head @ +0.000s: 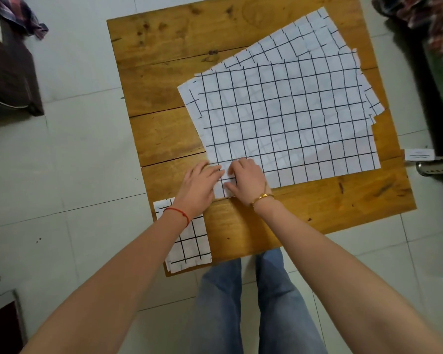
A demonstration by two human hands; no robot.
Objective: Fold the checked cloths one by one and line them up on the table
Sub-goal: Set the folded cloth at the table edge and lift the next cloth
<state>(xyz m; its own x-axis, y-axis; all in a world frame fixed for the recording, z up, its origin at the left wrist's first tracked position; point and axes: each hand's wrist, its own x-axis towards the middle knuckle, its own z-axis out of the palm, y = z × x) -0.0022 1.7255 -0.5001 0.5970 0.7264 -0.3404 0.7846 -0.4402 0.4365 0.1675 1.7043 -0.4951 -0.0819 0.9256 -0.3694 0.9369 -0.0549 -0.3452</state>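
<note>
A stack of flat white cloths with a black grid, its top cloth [287, 118] spread out, covers the right half of the wooden table [164, 60]. More cloths [317, 29] stick out from under it at the far right. My left hand [200, 182] and my right hand [246, 180] both rest on the top cloth's near left corner, fingers pinching at its edge. One folded checked cloth [189, 246] lies at the table's near left corner, partly under my left forearm.
The table stands on a pale tiled floor [62, 162]. Dark furniture [8, 72] is at the left with a plaid garment [18, 14] above it. A small white label [418, 154] and a metal object [435, 167] lie off the table's right edge. My legs in jeans [253, 302] are below.
</note>
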